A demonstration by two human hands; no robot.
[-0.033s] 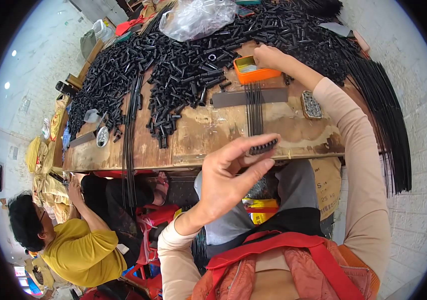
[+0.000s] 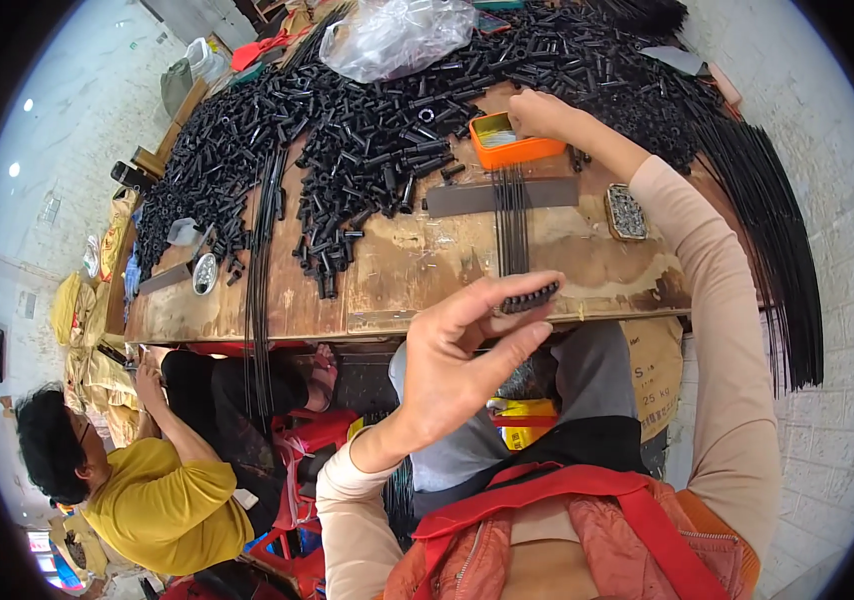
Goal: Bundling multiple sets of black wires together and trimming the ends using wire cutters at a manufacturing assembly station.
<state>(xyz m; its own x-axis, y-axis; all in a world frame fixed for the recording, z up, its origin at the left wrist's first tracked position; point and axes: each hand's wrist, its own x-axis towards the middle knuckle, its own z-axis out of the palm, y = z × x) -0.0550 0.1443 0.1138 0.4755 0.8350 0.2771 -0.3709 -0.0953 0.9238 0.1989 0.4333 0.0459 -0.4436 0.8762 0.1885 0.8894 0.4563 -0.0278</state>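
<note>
Desk: wooden, heaped with black tubes.
Left hand: half-curled, thumb apart, holding black piece at desk's near edge.
Right hand: bent over orange box; I cannot tell its hold.

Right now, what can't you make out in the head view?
Head view:
Right hand: its back hides the fingertips; grip unclear.
Orange container: right hand and near wall hide part of the contents.
Black rods: left hand hides part of their length.
Clear plastic bag: cut off by top edge.
Silvery bits in rectangular tin: too small to tell apart.
</note>
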